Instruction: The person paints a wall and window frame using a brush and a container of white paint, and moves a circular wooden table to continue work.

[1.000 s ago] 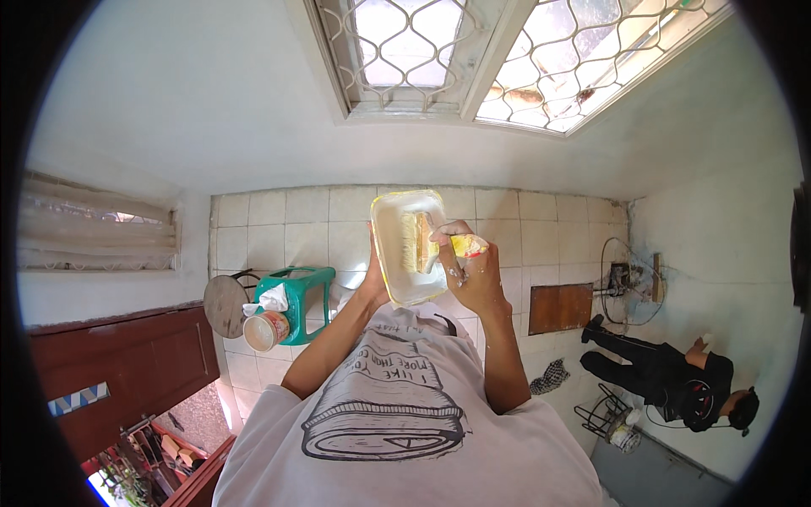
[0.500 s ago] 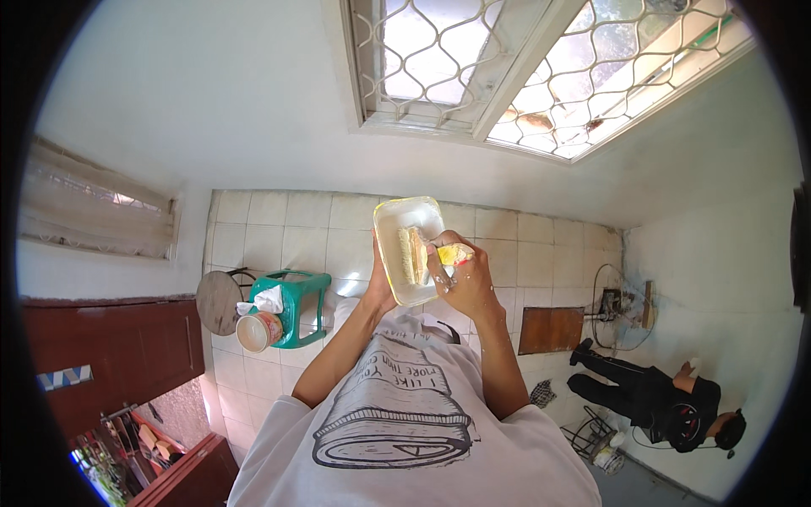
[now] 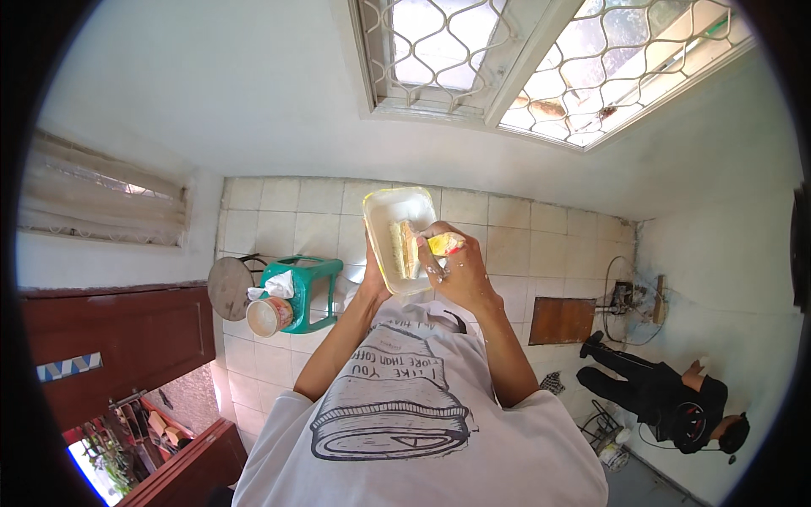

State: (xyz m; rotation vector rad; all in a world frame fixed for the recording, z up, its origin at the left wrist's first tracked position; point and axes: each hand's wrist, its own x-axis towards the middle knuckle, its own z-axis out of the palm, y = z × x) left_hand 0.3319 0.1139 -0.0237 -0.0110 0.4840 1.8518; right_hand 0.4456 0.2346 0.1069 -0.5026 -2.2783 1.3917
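Note:
My left hand [image 3: 374,269] is closed around the side of a white plastic tray [image 3: 382,209] with a yellow-stained rim, keeping it up in front of my chest. My right hand [image 3: 463,272] grips the yellow handle of a wide paintbrush [image 3: 404,251]. The brush's pale bristles lie inside the tray, pointing toward its left wall. White paint specks dot the right hand's fingers. The left fingers are mostly hidden behind the tray.
A green plastic stool [image 3: 314,291] bears a tub [image 3: 269,316] and a white cloth [image 3: 277,286], beside a round stool [image 3: 231,288]. A person in black [image 3: 667,397] stands at the right. Brown board [image 3: 561,321] on the right; grilled window [image 3: 583,76] ahead.
The tray and brush have shifted slightly left and up in the picture, along with both hands. The surroundings have drifted a little to the right as the view turned.

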